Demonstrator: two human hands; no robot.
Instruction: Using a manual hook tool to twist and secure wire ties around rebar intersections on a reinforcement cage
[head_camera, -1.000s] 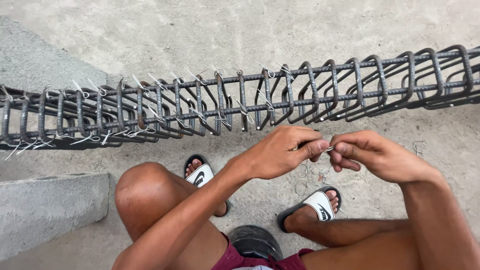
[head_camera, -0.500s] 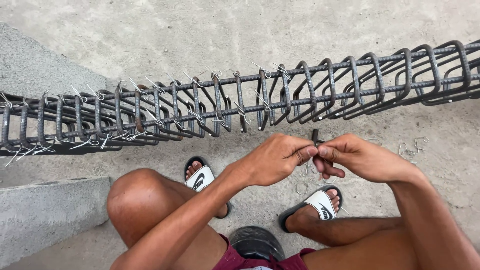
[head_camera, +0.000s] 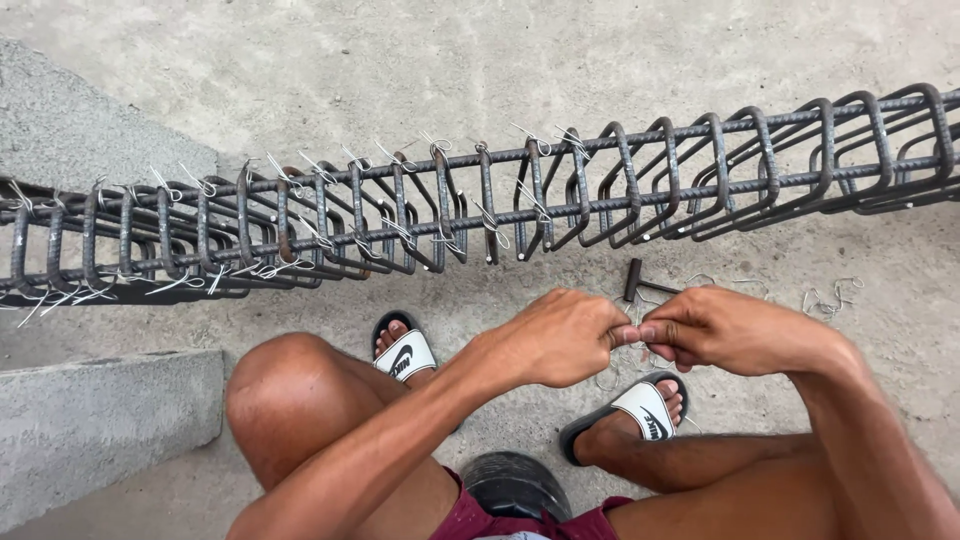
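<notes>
My left hand (head_camera: 556, 340) and my right hand (head_camera: 735, 330) meet fingertip to fingertip over my feet, pinching a thin piece of tie wire (head_camera: 608, 378) that is mostly hidden by the fingers. A long rebar cage (head_camera: 480, 205) of dark stirrups on straight bars lies across the floor just beyond the hands. Its left half carries several twisted wire ties (head_camera: 300, 165). A small T-shaped hook tool (head_camera: 636, 281) lies on the concrete between the cage and my hands.
Loose bent wire pieces (head_camera: 828, 297) lie on the floor at right. A concrete block (head_camera: 100, 420) sits at lower left beside my knee. My feet wear black and white slide sandals (head_camera: 405, 352). A dark round seat (head_camera: 515, 485) is under me.
Both hands have stayed joined and dropped slightly away from the cage. The T-shaped tool on the floor now shows above them.
</notes>
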